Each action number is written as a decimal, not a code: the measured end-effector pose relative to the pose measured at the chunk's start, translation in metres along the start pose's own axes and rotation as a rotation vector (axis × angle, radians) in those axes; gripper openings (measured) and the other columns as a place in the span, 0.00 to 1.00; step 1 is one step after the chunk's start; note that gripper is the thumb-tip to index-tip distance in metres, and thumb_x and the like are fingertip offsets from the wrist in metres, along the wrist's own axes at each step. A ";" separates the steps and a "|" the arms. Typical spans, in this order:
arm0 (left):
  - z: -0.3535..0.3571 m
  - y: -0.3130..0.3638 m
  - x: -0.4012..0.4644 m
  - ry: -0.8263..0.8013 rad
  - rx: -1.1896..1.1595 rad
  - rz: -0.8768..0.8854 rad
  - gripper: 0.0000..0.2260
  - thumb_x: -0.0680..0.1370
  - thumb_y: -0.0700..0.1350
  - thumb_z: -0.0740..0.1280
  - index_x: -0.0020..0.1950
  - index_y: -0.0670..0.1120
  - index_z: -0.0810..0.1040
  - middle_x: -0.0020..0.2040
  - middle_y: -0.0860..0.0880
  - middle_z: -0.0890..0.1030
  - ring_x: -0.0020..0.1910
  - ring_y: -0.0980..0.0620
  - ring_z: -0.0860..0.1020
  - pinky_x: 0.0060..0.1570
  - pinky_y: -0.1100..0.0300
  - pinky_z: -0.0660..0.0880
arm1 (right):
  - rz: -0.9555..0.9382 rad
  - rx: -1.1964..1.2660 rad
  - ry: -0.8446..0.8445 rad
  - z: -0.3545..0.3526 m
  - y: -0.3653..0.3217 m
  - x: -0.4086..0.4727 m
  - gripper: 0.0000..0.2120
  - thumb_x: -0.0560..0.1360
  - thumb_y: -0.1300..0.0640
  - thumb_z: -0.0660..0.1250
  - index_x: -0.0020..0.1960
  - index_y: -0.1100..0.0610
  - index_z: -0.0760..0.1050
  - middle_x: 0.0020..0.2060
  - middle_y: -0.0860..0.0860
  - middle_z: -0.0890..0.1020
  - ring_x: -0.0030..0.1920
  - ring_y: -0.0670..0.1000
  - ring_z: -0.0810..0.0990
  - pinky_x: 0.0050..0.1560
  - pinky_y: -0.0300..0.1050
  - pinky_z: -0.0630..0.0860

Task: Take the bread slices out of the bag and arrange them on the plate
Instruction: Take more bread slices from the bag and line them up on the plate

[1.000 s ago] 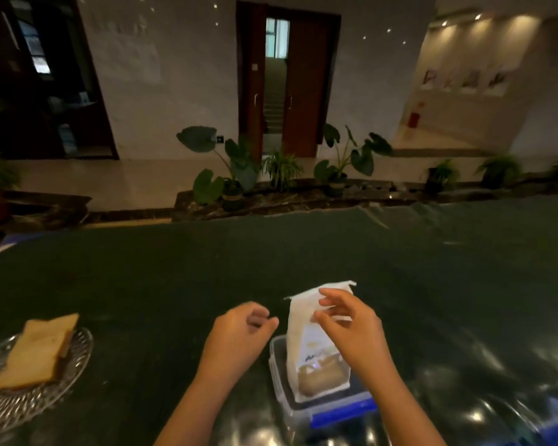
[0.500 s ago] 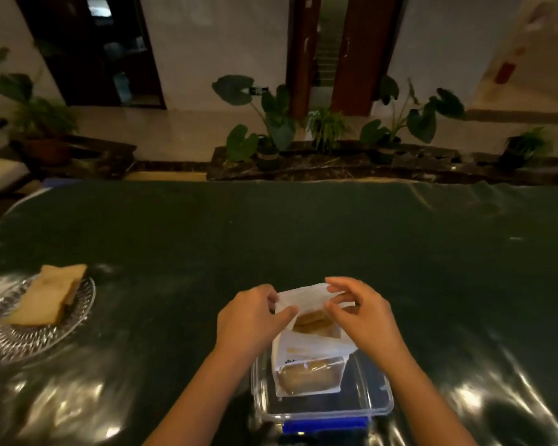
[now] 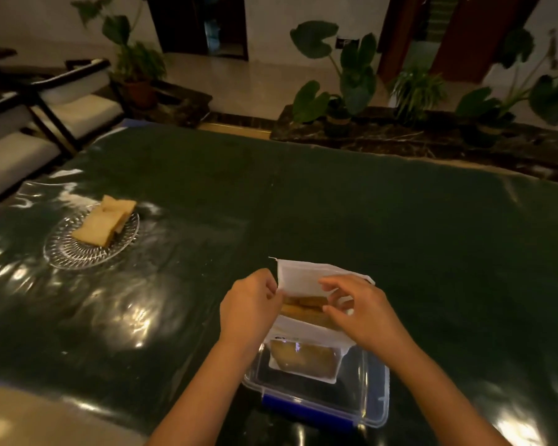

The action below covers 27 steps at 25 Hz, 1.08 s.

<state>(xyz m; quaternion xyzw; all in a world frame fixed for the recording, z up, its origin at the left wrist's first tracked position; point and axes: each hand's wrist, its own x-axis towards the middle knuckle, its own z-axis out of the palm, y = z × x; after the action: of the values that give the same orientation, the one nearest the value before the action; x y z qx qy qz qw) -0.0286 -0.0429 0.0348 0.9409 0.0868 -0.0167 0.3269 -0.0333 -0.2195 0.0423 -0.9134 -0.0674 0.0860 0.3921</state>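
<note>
A white paper bread bag (image 3: 300,278) stands in a clear plastic container (image 3: 372,391) near the table's front edge. Its mouth is pulled apart, and bread slices (image 3: 303,306) show inside. My left hand (image 3: 250,305) pinches the bag's left edge. My right hand (image 3: 358,309) holds the right side of the mouth, fingers curled over the opening. At the left, a patterned glass plate (image 3: 68,252) carries two bread slices (image 3: 102,225) stacked at a slant.
The table wears a dark green glossy cover (image 3: 400,220). Chairs with white cushions (image 3: 45,117) stand at the far left. A low stone ledge with potted plants (image 3: 345,85) runs behind the table. The container has a blue clip (image 3: 303,410) at its front.
Both hands have pulled the bag's top open, so the slices inside show. The view has tilted down and shifted, bringing the plate further into the frame.
</note>
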 end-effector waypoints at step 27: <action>-0.015 -0.021 -0.004 -0.147 -0.102 -0.004 0.04 0.74 0.45 0.66 0.42 0.49 0.81 0.37 0.49 0.82 0.34 0.55 0.79 0.35 0.65 0.73 | 0.081 -0.769 -0.531 0.068 0.005 0.065 0.17 0.74 0.50 0.64 0.60 0.54 0.73 0.59 0.55 0.78 0.57 0.57 0.76 0.61 0.55 0.74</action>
<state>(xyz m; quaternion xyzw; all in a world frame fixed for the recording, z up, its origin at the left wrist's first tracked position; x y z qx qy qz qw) -0.0366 -0.0185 0.0340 0.9192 0.0653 -0.0818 0.3797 0.0166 -0.1627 -0.0144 -0.9407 -0.1568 0.3008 -0.0092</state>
